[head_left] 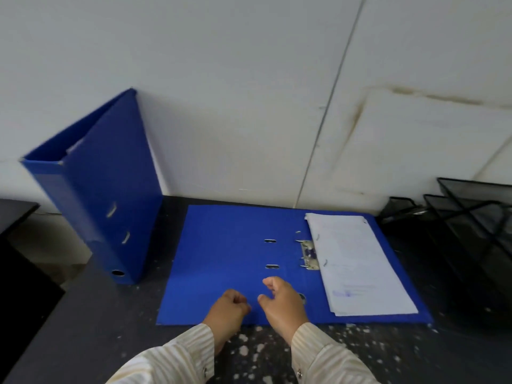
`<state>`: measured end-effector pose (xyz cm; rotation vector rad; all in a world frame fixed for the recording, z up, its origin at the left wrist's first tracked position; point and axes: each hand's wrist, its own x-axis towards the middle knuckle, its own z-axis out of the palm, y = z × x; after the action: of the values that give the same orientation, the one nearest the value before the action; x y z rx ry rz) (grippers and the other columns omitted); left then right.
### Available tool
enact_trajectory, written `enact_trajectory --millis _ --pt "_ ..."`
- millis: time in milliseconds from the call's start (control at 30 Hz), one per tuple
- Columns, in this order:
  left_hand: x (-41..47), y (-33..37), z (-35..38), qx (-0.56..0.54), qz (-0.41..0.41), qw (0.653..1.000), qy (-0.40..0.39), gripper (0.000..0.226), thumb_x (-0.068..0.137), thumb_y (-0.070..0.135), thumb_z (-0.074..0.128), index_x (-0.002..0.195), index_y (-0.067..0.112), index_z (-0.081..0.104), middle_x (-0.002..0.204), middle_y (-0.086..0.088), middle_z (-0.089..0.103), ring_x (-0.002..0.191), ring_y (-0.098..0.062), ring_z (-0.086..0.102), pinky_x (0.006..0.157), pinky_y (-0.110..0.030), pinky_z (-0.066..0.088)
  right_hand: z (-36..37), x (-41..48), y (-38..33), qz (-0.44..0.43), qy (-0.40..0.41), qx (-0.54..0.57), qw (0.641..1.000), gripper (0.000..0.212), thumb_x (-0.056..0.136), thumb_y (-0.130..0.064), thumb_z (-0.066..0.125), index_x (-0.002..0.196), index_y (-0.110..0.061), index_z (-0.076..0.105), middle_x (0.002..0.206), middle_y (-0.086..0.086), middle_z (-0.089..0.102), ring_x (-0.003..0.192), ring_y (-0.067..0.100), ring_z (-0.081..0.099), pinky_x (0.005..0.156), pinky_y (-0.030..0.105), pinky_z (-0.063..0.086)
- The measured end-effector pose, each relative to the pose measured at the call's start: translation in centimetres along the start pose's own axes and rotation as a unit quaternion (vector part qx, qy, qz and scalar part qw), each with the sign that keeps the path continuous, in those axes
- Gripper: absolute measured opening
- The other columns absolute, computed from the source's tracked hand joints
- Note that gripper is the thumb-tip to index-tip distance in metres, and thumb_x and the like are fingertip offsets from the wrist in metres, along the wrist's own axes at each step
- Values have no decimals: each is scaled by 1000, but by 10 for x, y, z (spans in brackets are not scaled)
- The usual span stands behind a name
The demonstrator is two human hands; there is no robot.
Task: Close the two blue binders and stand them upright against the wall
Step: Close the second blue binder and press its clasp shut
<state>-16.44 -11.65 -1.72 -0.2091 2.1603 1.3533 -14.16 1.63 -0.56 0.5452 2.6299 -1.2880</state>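
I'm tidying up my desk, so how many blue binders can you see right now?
2. One binder stands closed at the left, leaning against the wall. The other binder lies open flat on the desk, papers on its right half. None appear hidden.

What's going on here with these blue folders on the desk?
A person is tidying two blue binders. One binder is already closed and stands upright on the left, leaning against the wall. The other, the open binder, lies flat on the dark desk with a stack of papers on its right half. The left hand is curled into a loose fist and the right hand is half open, both over the near edge of its left cover, holding nothing yet.
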Motion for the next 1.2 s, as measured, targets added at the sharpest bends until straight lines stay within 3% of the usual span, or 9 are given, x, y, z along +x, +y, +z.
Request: enact_trajectory --millis 200,433,667,800,900,967,1033,1100,1200 --pt "12 26 74 29 24 999 0 22 92 18 57 114 12 56 110 -3 58 102 -17 55 83 -24 39 -62 6 66 20 35 -42 998 35 92 -26 55 127 -21 52 129 -3 53 115 13 53 94 21 40" --pt "26 37 112 13 25 999 -19 39 93 20 59 131 15 48 122 2 54 113 -15 52 98 -31 44 -89 26 111 27 53 -74 996 49 92 -21 55 138 -20 39 141 -1 43 129 16 40 106 28 35" --pt "59 57 120 -29 8 999 -19 49 97 15 52 143 12 35 138 -10 48 118 -21 51 97 -33 46 -92 69 124 2 53 -151 987 63 96 -28 45 150 -16 13 159 2 11 146 21 7 118 32 12" --pt "79 70 124 -76 20 997 -20 59 97 15 52 149 15 26 142 -3 45 119 -17 50 102 -35 45 -86 92 133 -6 37 -208 977 70 97 -45 36 151 -18 3 160 1 -4 147 20 -6 118 36 -2" --pt "89 73 130 -75 37 996 -43 61 96 15 54 149 18 26 120 8 54 99 -4 54 82 -15 50 -77 97 146 -19 42 -266 963 71 95 -54 26 151 -19 0 160 1 -6 147 20 -9 117 37 -7" --pt "93 71 135 -55 44 996 -60 64 95 16 56 150 23 23 126 9 50 100 1 52 66 -5 47 -73 97 151 -21 48 -289 956 71 94 -58 17 150 -19 -3 160 0 -7 147 21 -10 116 37 -9" --pt "94 67 141 -29 63 995 -66 67 94 18 57 150 26 22 141 7 42 118 -2 44 78 -4 44 -72 98 150 -18 50 -308 950 80 85 -64 -11 150 -19 -4 160 1 -8 146 22 -10 114 38 -11" --pt "93 64 147 18 110 992 -59 67 93 20 57 149 30 23 143 12 38 131 -5 35 102 -15 35 -72 98 149 -15 39 -321 946 110 57 -64 -43 150 -19 -6 160 1 -8 146 22 -11 112 37 -14" --pt "92 59 152 120 162 979 -37 71 92 24 56 151 34 17 147 16 33 139 -8 24 114 -22 23 -72 99 149 -4 39 -318 947 120 47 -62 -50 150 -19 -6 160 0 -9 146 21 -12 112 37 -15"
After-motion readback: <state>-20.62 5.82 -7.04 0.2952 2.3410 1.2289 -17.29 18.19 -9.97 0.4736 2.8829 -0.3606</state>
